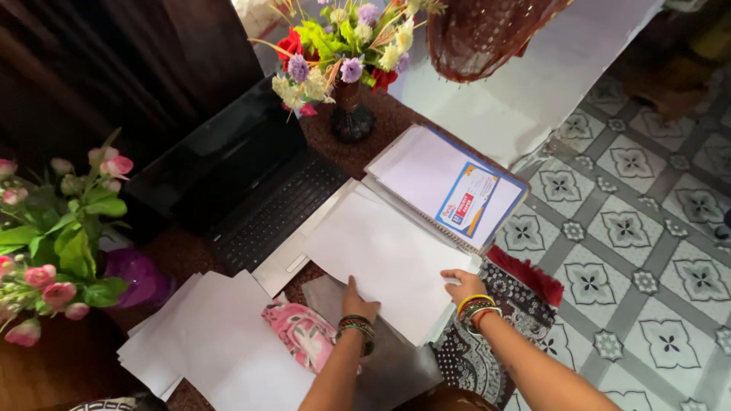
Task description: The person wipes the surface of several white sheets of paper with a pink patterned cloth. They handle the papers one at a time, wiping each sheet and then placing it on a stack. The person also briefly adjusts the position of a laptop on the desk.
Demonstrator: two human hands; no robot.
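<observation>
**Hands on a sheet of white paper**

Brown tabletop (365, 144), tiled floor beside it. Left hand (358, 303) and right hand (461, 285) press flat, fingers spread, on the white sheet (381, 259) near the laptop (251, 190). Beyond lies a spiral notebook (445, 186) bearing a blue, red and orange rectangular label (466, 199).

Around the white paper stack (388, 262): open laptop (251, 190) crowds its far-left edge; spiral notebook (449, 186) overlaps its far-right; pink pouch (301, 333) lies near-left; bare tablecloth (487, 358) stays free near-right.

open black laptop (251, 183), flower vase (350, 114), pink flowers (53, 228) at left, spiral notebook (457, 190), pink pouch (301, 331), patterned floor (647, 228)
</observation>
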